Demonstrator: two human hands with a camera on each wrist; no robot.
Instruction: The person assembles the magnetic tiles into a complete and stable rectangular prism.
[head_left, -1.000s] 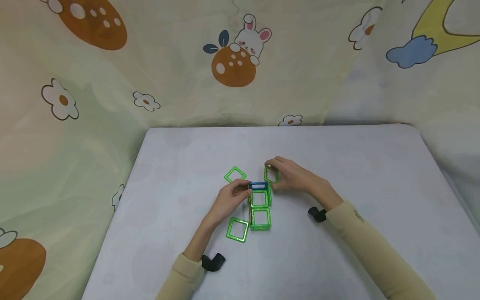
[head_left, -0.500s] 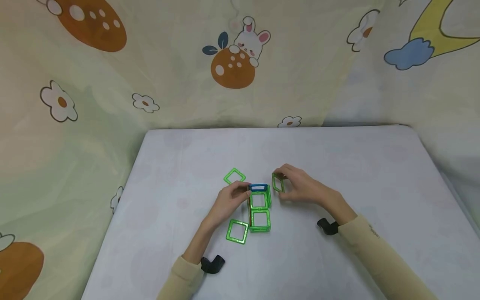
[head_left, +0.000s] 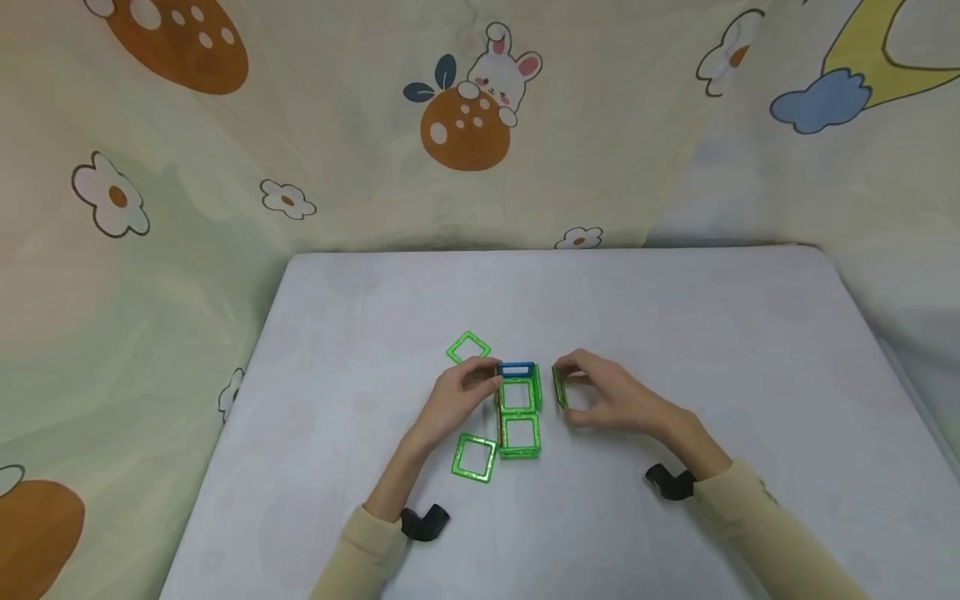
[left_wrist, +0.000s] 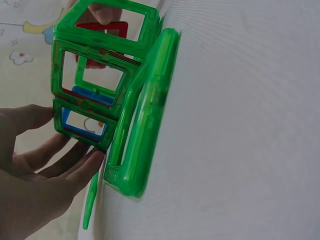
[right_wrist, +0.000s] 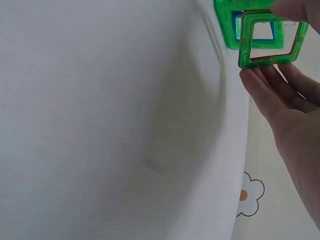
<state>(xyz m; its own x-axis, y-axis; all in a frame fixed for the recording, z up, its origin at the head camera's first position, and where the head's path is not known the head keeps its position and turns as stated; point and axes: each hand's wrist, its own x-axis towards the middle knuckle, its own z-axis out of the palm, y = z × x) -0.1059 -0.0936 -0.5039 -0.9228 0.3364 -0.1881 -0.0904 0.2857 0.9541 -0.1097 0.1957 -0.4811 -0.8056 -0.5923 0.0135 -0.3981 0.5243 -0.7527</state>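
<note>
A small box-like structure of magnetic tiles [head_left: 521,413] stands mid-table, mostly green square frames with a blue tile [head_left: 517,364] at its far end. Red edges show inside it in the left wrist view. My left hand [head_left: 459,396] holds the structure's far left corner, thumb and fingers on its frame. To the right, apart from the structure, my right hand [head_left: 618,396] pinches a green square magnetic tile [right_wrist: 245,40] upright between thumb and fingertips. Two loose green tiles lie left of the structure: one tile [head_left: 456,343] partly behind the left hand, the other tile [head_left: 472,477] nearer me.
The white-covered table [head_left: 360,333] spreads around the tiles. A printed cloth [head_left: 337,125] hangs behind and at the sides. A black piece [head_left: 425,523] sits at the left wrist, and another black piece [head_left: 670,482] at the right wrist.
My right hand has moved right and nearer me with its green tile, away from the structure's far right corner. The tile has turned more edge-on. My left hand stays on the structure.
</note>
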